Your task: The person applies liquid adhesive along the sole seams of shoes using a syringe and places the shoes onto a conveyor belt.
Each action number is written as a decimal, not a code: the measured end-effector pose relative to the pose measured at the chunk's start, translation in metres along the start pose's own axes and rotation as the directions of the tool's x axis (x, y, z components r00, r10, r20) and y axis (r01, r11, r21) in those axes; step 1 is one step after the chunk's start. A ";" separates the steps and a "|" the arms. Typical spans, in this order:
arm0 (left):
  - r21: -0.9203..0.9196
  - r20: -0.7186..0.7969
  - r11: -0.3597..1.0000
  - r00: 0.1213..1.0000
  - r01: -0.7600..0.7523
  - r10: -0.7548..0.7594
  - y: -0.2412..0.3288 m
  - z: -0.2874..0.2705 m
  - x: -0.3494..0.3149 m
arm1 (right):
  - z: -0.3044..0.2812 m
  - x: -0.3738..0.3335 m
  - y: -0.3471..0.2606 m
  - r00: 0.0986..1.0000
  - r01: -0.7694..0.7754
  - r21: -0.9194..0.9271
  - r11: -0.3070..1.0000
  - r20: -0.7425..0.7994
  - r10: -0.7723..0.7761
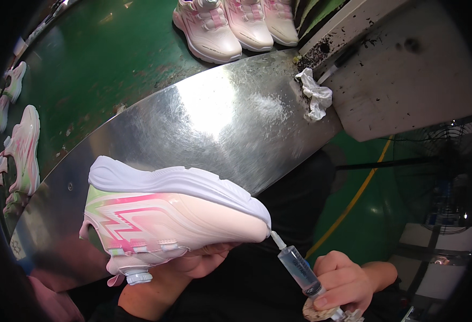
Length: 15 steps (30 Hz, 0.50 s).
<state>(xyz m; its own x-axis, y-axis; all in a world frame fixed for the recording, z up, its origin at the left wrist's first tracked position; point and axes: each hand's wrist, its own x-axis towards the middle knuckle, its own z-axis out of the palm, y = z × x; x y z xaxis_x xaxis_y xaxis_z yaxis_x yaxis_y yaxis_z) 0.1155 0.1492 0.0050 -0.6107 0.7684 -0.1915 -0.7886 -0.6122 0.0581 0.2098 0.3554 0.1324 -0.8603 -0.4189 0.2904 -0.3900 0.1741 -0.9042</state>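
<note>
A pink and white sneaker (193,217) with green at the heel is turned sole-up over my lap, its toe pointing right. My left hand (206,260) grips it from below, around the upper; part of the hand is hidden by the shoe. At the lower right, my right hand (343,282) is closed round a clear syringe (299,270) holding bluish liquid. The syringe's white tip meets the toe end, by the seam between sole and upper. Something crumpled and pale brown wraps the syringe's lower end beside my fingers.
A shiny metal worktop (155,129) borders a green conveyor belt (107,70). Matching sneakers (206,32) stand at the top, and others (24,150) at the left. A crumpled white tissue (316,96) lies near a dirty metal ledge. A fan (445,172) is at the right.
</note>
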 end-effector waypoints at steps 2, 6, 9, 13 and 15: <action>0.053 -0.028 0.999 1.000 -0.007 0.009 0.000 0.002 0.001 | 0.002 0.003 -0.001 1.000 0.007 -0.041 0.999 0.028 -0.006; 0.047 0.062 0.998 0.997 -0.045 0.042 0.000 -0.006 0.005 | 0.009 0.005 0.001 0.998 0.020 -0.184 0.983 0.067 -0.007; -0.050 0.094 0.998 0.995 -0.030 0.034 0.002 0.001 0.008 | 0.013 0.004 0.006 0.995 0.026 -0.300 0.954 0.101 0.005; -0.041 0.029 0.999 1.000 0.006 -0.005 0.001 0.001 0.008 | 0.027 -0.013 0.023 0.999 0.042 -0.484 0.874 0.005 -0.045; -0.047 0.051 0.999 0.999 0.010 -0.008 0.004 0.006 0.004 | 0.028 -0.010 0.024 0.999 0.052 -0.489 0.871 0.017 -0.050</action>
<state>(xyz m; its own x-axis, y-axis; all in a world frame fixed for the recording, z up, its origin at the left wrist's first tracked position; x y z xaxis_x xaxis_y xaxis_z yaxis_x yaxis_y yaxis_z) 0.1093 0.1506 0.0101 -0.6076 0.7815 -0.1415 -0.7903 -0.6127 0.0097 0.2181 0.3386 0.0990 -0.8340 -0.4425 0.3297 -0.5448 0.5652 -0.6195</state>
